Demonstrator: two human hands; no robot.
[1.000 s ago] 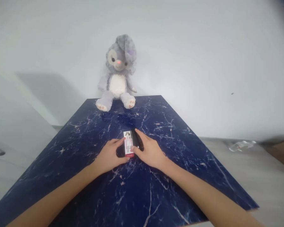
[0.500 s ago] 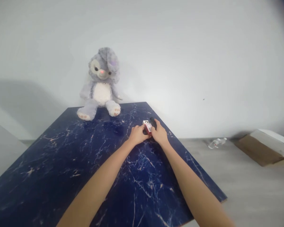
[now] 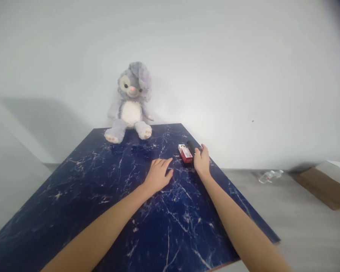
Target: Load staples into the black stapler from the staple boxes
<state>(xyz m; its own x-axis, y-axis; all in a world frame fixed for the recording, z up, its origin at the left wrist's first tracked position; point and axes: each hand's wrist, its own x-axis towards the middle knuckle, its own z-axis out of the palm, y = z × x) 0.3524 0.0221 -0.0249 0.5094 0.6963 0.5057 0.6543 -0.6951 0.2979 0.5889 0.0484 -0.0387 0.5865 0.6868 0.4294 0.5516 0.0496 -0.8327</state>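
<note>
A small red and white box (image 3: 185, 153) lies on the dark blue marbled table (image 3: 102, 177), near its right edge. Right beside it is a black object (image 3: 190, 146), partly hidden. My right hand (image 3: 201, 160) is closed around the near end of that black object, just right of the box. My left hand (image 3: 159, 174) is left of and nearer than the box, apart from it, with its fingers spread and nothing in them.
A grey plush toy (image 3: 131, 105) with a white belly sits at the table's far edge against the wall. On the floor to the right lie clear plastic bottles (image 3: 269, 176) and a cardboard box (image 3: 325, 185).
My left hand has let go of the red and white box and moved left and nearer. My right hand has drawn away from the box to the right. The view has shifted slightly left.
</note>
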